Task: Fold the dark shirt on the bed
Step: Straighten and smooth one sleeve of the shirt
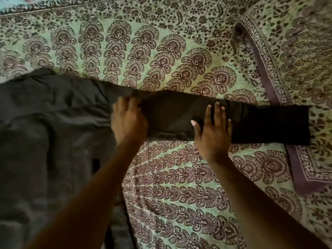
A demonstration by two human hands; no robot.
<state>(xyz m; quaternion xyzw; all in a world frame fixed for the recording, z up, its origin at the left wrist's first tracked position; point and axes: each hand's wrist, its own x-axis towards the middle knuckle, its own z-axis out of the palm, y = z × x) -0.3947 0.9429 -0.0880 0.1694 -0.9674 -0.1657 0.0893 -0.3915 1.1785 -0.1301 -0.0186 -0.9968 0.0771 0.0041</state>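
Note:
The dark shirt (pixel 50 123) lies spread over the left half of the bed, its body filling the left side. One long sleeve (pixel 260 123) stretches flat to the right across the patterned bedspread, its cuff ending near a pillow. My left hand (pixel 128 121) rests on the sleeve near the shoulder seam, its fingers bent down onto the cloth. My right hand (pixel 213 130) lies flat on the sleeve's middle with its fingers straight and spread.
The bedspread (pixel 170 186) is pale green with a dark paisley print. A pillow (pixel 296 69) in matching print with a purple border lies at the right, partly under the cuff. The bed's far edge runs along the top left.

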